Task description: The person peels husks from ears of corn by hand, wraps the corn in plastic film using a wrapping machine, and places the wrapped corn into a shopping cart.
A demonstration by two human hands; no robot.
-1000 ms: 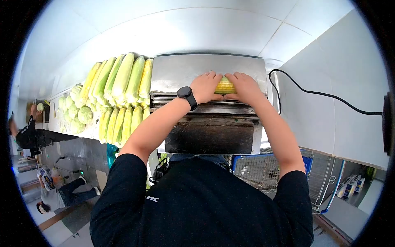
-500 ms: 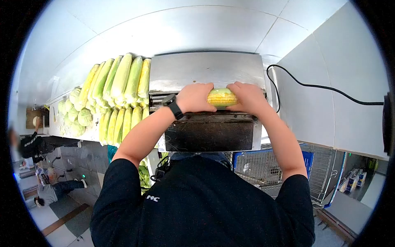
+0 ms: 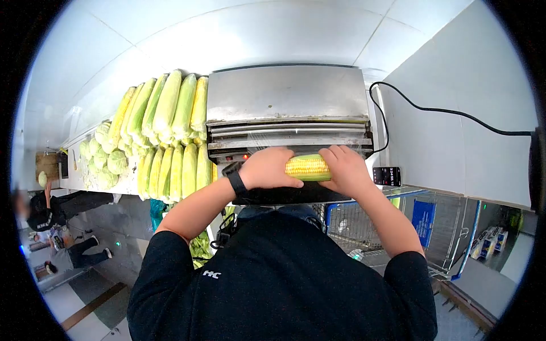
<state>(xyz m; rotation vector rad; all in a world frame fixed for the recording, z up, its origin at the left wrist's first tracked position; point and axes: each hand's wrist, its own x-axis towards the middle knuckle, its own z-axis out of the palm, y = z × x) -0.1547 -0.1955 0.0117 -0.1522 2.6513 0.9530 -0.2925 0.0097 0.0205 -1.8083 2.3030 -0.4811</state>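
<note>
The bare left hand (image 3: 268,169), its forearm (image 3: 202,207) angled toward two o'clock, faces the bare right hand (image 3: 348,170), whose forearm points toward eleven.

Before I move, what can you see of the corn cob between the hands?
The corn cob lies crosswise, roughly level, over the near part of the metal machine. Plump pale-yellow kernels show in rows, with green husk along the near edge. The left hand and right hand grip and hide its ends. Whether film covers it, I cannot tell.
</note>
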